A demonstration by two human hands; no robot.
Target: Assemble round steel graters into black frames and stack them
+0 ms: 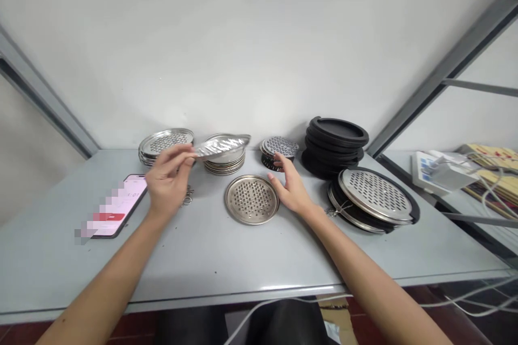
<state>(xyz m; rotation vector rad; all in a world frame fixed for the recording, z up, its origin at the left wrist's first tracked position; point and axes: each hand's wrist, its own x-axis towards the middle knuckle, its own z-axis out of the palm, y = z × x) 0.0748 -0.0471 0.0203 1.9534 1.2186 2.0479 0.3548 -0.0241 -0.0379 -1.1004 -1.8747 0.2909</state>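
My left hand (168, 178) pinches the edge of a thin perforated metal disc (220, 145) and holds it tilted above a stack of metal dishes (224, 164). My right hand (291, 186) is open, its fingers stretched toward a small stack of perforated discs on black rings (278, 152). Its palm rests beside a perforated metal tray (251, 199) lying flat on the grey table (202, 259).
A stack of perforated plates (156, 145) stands at the back left. A phone (117, 206) lies at the left, small metal rings (186, 197) beside it. Black round lids (335, 143) are piled at the back right. Assembled black-and-metal units (374, 199) sit at the right. Cables hang below the front edge.
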